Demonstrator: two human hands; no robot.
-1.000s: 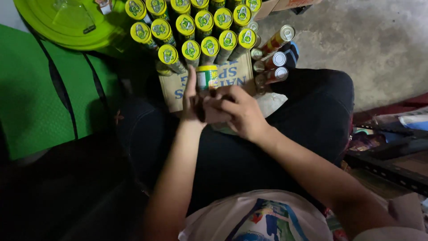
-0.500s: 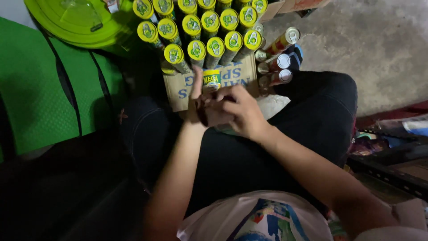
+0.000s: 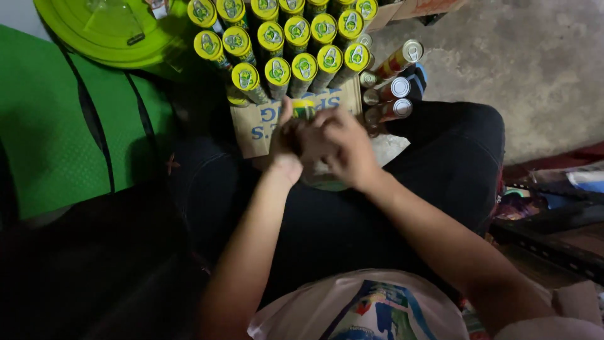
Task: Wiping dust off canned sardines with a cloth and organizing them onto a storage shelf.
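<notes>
My left hand (image 3: 286,141) and my right hand (image 3: 343,145) meet over my lap, both wrapped around a tall can with a yellow and green lid (image 3: 304,108) that pokes up between the fingers. Just beyond them stands an open cardboard box (image 3: 258,123) packed with several upright cans with yellow lids (image 3: 277,69). My dark trousers (image 3: 390,208) lie beneath the hands.
Three cans with silver tops (image 3: 393,88) lean at the box's right side. A lime green plastic lid (image 3: 113,34) lies at the top left above a green mesh sheet (image 3: 63,138). Grey concrete floor (image 3: 535,69) spreads to the right, with cluttered items (image 3: 553,201) beside my leg.
My hands have closed tighter around the can and the left hand has turned over it. The view has shifted slightly downward and the box sits lower in frame.
</notes>
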